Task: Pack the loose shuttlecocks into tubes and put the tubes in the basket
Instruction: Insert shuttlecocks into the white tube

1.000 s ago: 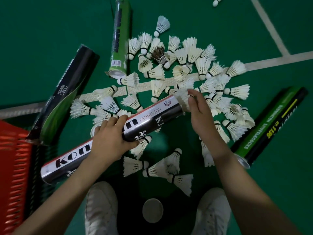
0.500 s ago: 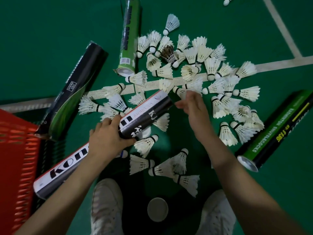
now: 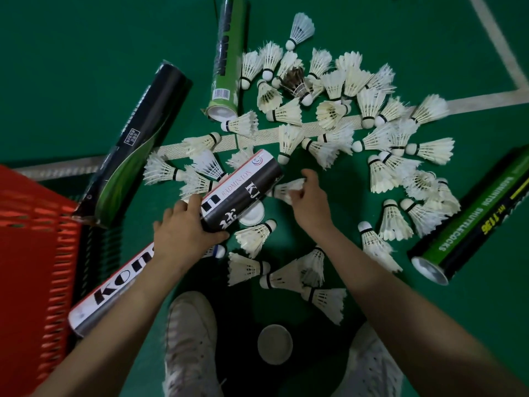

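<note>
head view: left hand gripped tube mid-length, tilted over floor beside red basket. right hand pinched shuttlecock at tube mouth. judged featherlight, feathers crushable: gentle pinch near cork, cork-first entry.

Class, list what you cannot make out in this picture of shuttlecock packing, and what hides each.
All head view.
- Contents of the black-and-white tube gripped by the left hand: its opaque wall hides them.
- Red basket: cut off by the left edge.
- Shuttlecock pinched by the right hand: blurred, partly covered by fingers.
- Top green tube: far end cut off by the top edge.
</note>
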`<act>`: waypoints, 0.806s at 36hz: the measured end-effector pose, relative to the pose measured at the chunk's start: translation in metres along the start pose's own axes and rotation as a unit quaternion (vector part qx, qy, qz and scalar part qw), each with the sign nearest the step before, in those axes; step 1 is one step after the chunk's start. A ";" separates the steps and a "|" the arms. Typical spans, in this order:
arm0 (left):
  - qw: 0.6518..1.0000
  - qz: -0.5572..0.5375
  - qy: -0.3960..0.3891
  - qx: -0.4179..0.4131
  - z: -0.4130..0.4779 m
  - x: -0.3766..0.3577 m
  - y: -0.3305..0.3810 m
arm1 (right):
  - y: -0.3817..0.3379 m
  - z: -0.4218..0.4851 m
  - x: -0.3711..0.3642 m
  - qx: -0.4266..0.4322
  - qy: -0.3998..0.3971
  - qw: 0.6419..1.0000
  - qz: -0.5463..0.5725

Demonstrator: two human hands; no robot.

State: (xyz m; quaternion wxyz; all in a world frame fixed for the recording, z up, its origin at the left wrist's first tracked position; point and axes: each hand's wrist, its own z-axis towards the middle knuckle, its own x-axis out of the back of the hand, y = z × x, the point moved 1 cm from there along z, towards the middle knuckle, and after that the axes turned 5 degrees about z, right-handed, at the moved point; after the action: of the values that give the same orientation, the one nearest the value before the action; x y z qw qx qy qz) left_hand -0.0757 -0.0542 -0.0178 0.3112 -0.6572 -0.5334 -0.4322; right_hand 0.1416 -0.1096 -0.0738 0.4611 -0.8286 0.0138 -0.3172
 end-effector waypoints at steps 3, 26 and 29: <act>1.000 0.008 -0.001 -0.009 -0.003 0.000 0.002 | -0.002 -0.001 0.022 -0.009 0.075 0.994 0.074; 0.992 0.000 0.038 -0.124 -0.021 0.004 0.039 | -0.003 -0.035 0.106 0.151 0.020 0.985 0.079; 0.991 0.009 0.041 -0.130 -0.022 0.004 0.042 | -0.002 -0.034 0.112 0.161 0.022 0.986 0.032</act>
State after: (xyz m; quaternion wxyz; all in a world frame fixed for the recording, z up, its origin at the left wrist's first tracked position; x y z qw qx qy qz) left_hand -0.0402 -0.0814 -0.0021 0.2487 -0.6783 -0.4538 -0.5216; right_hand 0.2121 -0.1693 -0.0024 0.5985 -0.7353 -0.0008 -0.3182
